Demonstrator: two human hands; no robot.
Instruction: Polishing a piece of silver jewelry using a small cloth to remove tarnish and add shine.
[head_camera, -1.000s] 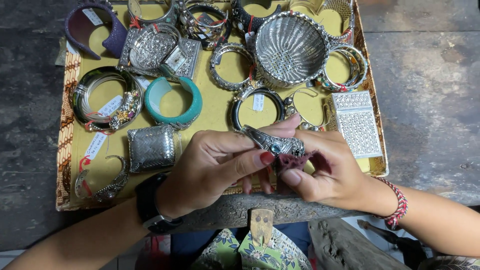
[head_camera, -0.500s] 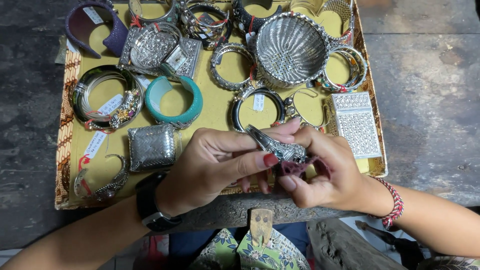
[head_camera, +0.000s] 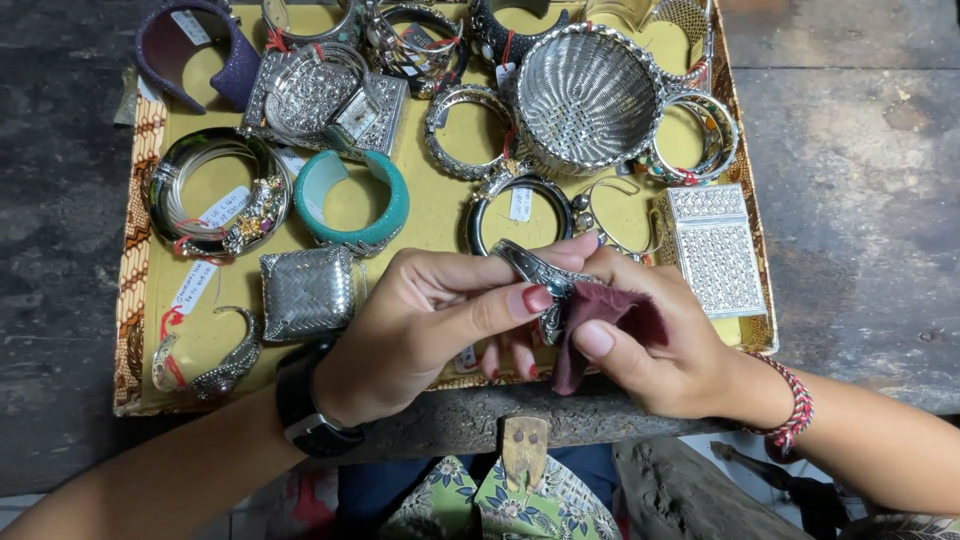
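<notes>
Silver cuff bracelet (head_camera: 535, 272) pinched in left hand (head_camera: 425, 325) above tray's (head_camera: 140, 300) near edge. Right hand (head_camera: 665, 350) presses maroon cloth (head_camera: 605, 315) against cuff, hands touching. Teal bangle (head_camera: 352, 198) at ten o'clock, woven silver bowl (head_camera: 585, 95) at twelve.

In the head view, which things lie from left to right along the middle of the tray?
Silver bangle stack → teal cuff → black bangle → thin wire bangle → rhinestone box.
</notes>
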